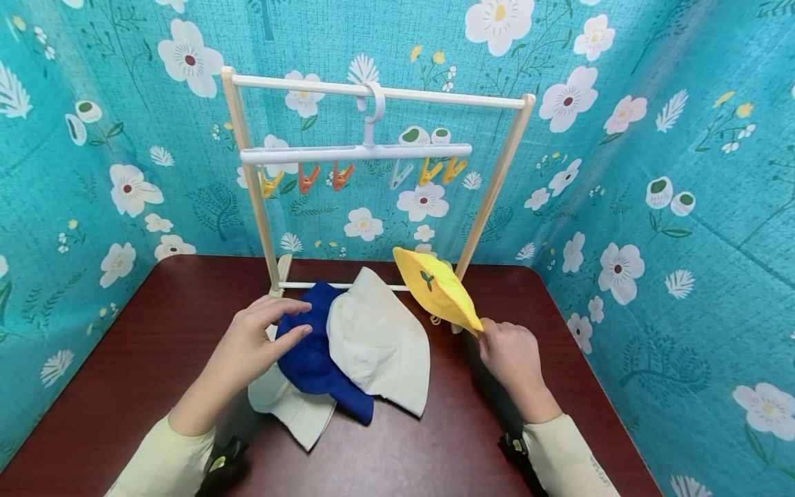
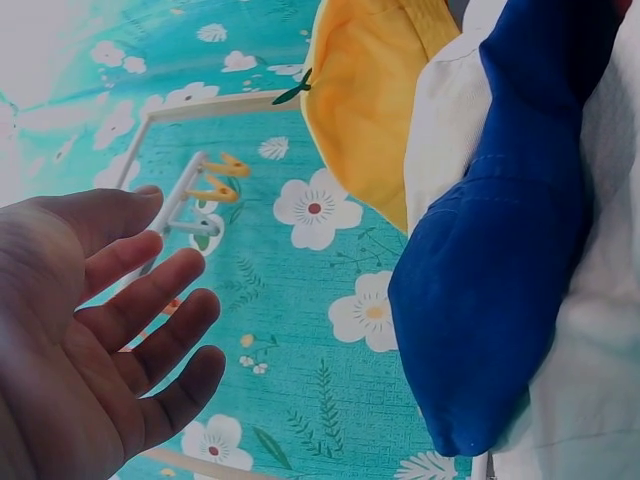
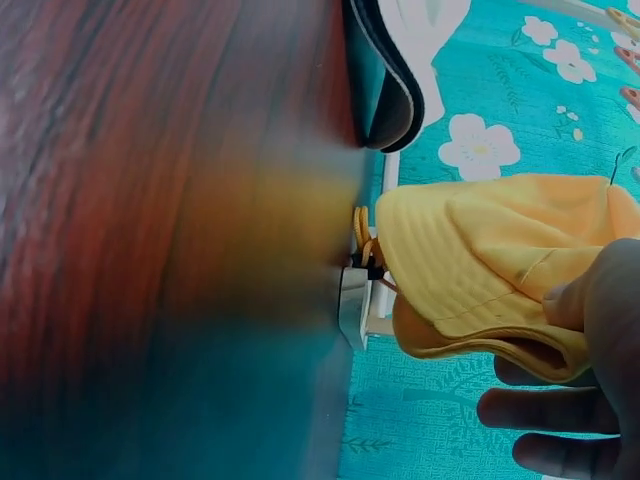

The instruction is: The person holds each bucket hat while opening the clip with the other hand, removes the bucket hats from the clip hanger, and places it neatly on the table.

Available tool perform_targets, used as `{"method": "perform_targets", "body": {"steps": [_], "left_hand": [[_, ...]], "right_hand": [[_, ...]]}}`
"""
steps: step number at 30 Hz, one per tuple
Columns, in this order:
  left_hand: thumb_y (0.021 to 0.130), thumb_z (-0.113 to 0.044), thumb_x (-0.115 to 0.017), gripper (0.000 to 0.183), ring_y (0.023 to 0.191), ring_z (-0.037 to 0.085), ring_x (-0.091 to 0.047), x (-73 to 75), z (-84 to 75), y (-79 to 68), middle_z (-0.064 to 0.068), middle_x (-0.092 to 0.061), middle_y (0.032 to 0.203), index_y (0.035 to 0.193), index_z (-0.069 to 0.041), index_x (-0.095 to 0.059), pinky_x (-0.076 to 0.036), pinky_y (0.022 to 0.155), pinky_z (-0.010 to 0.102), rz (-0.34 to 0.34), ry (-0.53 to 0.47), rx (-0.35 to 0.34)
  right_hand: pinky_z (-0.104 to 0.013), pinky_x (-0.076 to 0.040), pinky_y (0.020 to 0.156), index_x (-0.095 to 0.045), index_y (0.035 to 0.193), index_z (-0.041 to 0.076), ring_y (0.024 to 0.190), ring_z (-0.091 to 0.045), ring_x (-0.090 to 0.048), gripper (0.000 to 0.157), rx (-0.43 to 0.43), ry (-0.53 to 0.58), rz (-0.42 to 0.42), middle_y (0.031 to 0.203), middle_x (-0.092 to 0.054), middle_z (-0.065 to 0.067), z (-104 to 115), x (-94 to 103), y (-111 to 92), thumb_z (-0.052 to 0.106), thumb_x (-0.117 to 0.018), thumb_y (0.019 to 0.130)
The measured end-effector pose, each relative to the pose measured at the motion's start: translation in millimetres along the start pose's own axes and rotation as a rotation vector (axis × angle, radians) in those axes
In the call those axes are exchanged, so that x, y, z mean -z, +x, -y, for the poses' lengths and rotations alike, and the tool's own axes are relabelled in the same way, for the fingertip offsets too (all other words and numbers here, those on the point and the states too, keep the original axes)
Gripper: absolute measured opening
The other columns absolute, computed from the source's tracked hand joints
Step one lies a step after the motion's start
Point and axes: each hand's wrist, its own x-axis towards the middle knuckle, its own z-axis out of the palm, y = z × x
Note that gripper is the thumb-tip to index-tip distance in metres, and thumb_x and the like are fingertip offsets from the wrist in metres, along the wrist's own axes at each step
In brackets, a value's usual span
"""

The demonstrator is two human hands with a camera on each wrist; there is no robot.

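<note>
My right hand point(image 1: 511, 351) pinches the brim edge of a yellow bucket hat point(image 1: 435, 284), which bears a small green sprout and is raised off the table. In the right wrist view the thumb presses on the yellow cloth, and a cord loop point(image 3: 362, 232) dangles below it. The left hand point(image 1: 257, 335) hovers over the left side of a hat pile, its fingers relaxed and holding nothing. In that pile a cream hat point(image 1: 379, 331) overlaps a navy blue hat point(image 1: 310, 352); another pale hat point(image 1: 288, 404) lies partly hidden beneath.
Behind the hats stands a wooden rack point(image 1: 497, 186). A white hanger point(image 1: 366, 152) hooks over its top bar, carrying several coloured clips point(image 1: 341, 176). The dark table point(image 1: 397, 455) meets a floral turquoise cloth point(image 1: 683, 228) at the back and right.
</note>
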Motion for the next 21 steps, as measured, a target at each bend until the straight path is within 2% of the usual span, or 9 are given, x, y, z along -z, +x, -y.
{"method": "perform_targets", "body": {"steps": [6,11,13,18,21], "left_hand": [[0.085,-0.018,-0.086,0.037,0.109,0.013,-0.066,3.6,-0.7,0.7,-0.005,-0.074,0.114,0.12,-0.019,-0.075,-0.054,0.09,0.027,-0.009,0.011,0.0],[0.085,-0.018,-0.086,0.037,0.108,0.013,-0.066,5.8,-1.7,1.1,-0.005,-0.074,0.114,0.12,-0.019,-0.075,-0.051,0.091,0.019,-0.014,0.016,0.003],[0.085,-0.018,-0.085,0.037,0.108,0.013,-0.066,6.4,-2.2,1.0,-0.005,-0.074,0.114,0.12,-0.02,-0.075,-0.053,0.09,0.022,-0.011,0.021,0.005],[0.085,-0.018,-0.085,0.037,0.11,0.014,-0.066,7.5,-3.5,0.2,-0.004,-0.074,0.115,0.121,-0.02,-0.075,-0.057,0.09,0.039,0.003,0.018,0.006],[0.086,-0.018,-0.084,0.037,0.111,0.015,-0.065,7.9,-3.7,0.0,-0.004,-0.074,0.115,0.121,-0.019,-0.075,-0.057,0.09,0.045,0.008,0.011,0.009]], "right_hand": [[-0.032,-0.032,0.043,-0.057,0.075,0.006,0.043,-0.02,-0.039,0.017,0.086,-0.041,-0.046,0.051,-0.044,-0.004,-0.2,-1.8,0.8,0.004,-0.073,0.082],[-0.031,-0.031,0.045,-0.059,0.079,0.004,0.045,-0.02,-0.04,0.014,0.13,-0.06,-0.045,0.053,-0.047,-0.005,0.0,-3.3,-0.8,0.003,-0.073,0.082],[-0.031,-0.032,0.046,-0.061,0.082,0.002,0.046,-0.021,-0.042,0.013,0.134,-0.064,-0.044,0.054,-0.05,-0.006,1.0,-3.0,-1.5,0.003,-0.074,0.081],[-0.032,-0.035,0.045,-0.066,0.089,-0.002,0.048,-0.022,-0.048,0.014,0.151,-0.074,-0.041,0.058,-0.058,-0.01,7.0,0.8,-2.0,0.001,-0.075,0.079],[-0.032,-0.036,0.045,-0.066,0.09,-0.002,0.048,-0.022,-0.048,0.013,0.164,-0.079,-0.031,0.059,-0.06,-0.01,12.6,4.7,-0.8,0.0,-0.074,0.08]]}}
